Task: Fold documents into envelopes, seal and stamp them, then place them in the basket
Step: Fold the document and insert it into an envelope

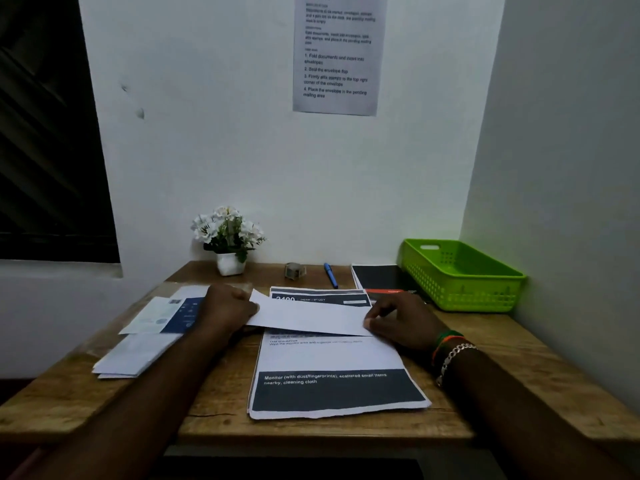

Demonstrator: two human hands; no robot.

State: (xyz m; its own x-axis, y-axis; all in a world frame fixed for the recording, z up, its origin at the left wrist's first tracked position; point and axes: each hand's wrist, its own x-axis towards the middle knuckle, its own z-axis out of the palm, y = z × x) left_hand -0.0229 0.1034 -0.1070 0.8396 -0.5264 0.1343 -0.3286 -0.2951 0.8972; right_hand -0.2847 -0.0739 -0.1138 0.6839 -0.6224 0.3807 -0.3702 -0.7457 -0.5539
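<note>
Bare forearms; right wrist bracelets (450, 348)

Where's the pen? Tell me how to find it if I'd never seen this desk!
Start at the white wall behind the wooden desk and look along the desk's back edge. Between the flower pot on the left and the green basket on the right lies the pen. It is the only blue, thin stick there, beside a small grey block.

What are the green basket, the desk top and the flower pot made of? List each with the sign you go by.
Green basket: looks like moulded plastic, slightly glossy, with perforated lattice walls and a handle slot.
Desk top: seems wood or wood-look laminate, matte, with visible grain and a crack line near the front edge.
Flower pot: smooth white, probably ceramic or plastic; the picture leaves that open.
</note>
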